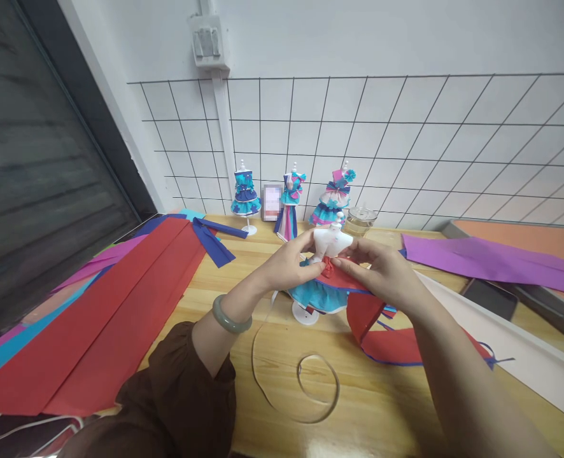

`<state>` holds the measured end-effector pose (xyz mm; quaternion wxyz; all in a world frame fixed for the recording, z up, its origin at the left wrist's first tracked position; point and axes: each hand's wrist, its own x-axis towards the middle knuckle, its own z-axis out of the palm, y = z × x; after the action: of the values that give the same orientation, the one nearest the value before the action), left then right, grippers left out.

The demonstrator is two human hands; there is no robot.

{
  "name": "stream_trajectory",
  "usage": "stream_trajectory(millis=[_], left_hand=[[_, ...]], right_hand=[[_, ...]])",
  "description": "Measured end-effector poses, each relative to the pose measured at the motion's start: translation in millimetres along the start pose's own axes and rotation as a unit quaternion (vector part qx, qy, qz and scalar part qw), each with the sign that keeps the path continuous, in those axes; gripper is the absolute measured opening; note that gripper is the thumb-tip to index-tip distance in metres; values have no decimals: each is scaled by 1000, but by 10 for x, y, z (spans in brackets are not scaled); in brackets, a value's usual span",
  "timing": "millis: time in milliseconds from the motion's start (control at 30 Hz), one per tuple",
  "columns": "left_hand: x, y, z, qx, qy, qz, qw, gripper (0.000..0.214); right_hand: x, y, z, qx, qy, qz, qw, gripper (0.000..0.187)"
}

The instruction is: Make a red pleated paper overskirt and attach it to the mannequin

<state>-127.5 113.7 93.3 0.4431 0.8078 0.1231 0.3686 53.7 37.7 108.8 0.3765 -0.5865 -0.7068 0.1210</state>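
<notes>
A small white dress form (332, 243) stands on a round base in front of me, wearing a turquoise ruffled skirt (320, 296). My left hand (289, 259) wraps its side, the thumb pressing at the waist by gathered red material. From the other side, my right hand (384, 270) pinches a red crepe-paper strip (394, 346) with blue edging against the waist. The strip's free length curls down to the right and lies on the table. My fingertips behind the form are hidden.
Red crepe-paper sheets (119, 305) lie left, purple paper (492, 261) right near a dark phone (491, 299). A thin pale ribbon (337, 388) coils on the table. Behind stand dressed forms (245, 197), a propped phone (272, 202) and a glass jar (359, 222).
</notes>
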Motion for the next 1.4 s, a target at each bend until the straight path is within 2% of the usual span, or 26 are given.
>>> stream_trajectory(millis=[100, 267, 333, 500, 700, 933, 1033, 1167, 1400], left_hand=[[-4, -19, 16, -13, -5, 0, 1000, 65], [-5, -44, 39, -23, 4, -25, 999, 78], [-6, -44, 33, -13, 7, -26, 1000, 78], [-7, -19, -8, 84, 5, -2, 996, 73], [7, -53, -15, 253, 8, 53, 966, 75], [1, -124, -42, 319, 21, 60, 946, 65], [2, -123, -30, 339, 52, 87, 935, 58], [-4, -93, 31, 383, 71, 151, 908, 47], [-23, -148, 146, 501, 92, 260, 821, 14]], right_hand=[[11, 21, 14, 29, 14, 2, 999, 29], [10, 45, 30, 108, 9, -29, 994, 64], [5, 46, 28, 104, 9, -43, 994, 69], [5, 70, 16, 80, 26, -51, 995, 63], [13, 92, 17, 111, 27, -43, 992, 64], [34, 161, 27, 164, 9, -19, 986, 62], [50, 221, 28, 166, 31, -8, 986, 62], [82, 309, 21, 160, 79, 5, 984, 65], [111, 347, 20, 171, 89, 6, 981, 66]])
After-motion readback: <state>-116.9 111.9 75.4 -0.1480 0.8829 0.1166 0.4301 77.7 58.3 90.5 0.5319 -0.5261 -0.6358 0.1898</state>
